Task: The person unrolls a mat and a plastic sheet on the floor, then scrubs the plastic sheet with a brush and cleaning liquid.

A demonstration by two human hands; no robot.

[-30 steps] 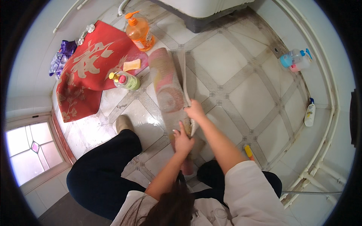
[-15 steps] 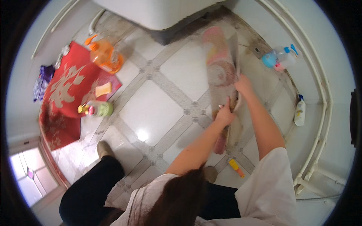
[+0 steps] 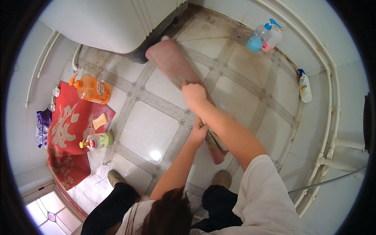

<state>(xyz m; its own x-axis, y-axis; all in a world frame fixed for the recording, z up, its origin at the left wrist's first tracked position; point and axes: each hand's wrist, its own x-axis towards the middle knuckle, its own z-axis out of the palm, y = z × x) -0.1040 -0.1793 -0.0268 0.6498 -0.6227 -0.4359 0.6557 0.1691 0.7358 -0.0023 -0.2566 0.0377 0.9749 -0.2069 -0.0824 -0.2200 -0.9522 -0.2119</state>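
A folded, pinkish floor mat (image 3: 172,62) is held slantwise above the tiled floor, its far end close to the white appliance and its near end by my right shoe. My right hand (image 3: 194,95) is closed on its edge about midway along. Nearer to me, my left hand (image 3: 198,132) grips the folded edges, which look greyish there. My right forearm hides part of the mat's near half. The far part of the mat is slightly blurred.
A white appliance (image 3: 98,23) stands ahead. On the left, a red patterned mat (image 3: 62,102) bears an orange pump bottle (image 3: 93,90), a yellow soap bar (image 3: 100,121) and a green pump bottle (image 3: 98,141). Blue (image 3: 256,39) and white (image 3: 304,88) bottles stand along the right wall, near pipes (image 3: 328,117).
The mat has swung left and turned, with its pink side now showing and its far end close to the appliance. My right hand has moved left and across it. The view has shifted.
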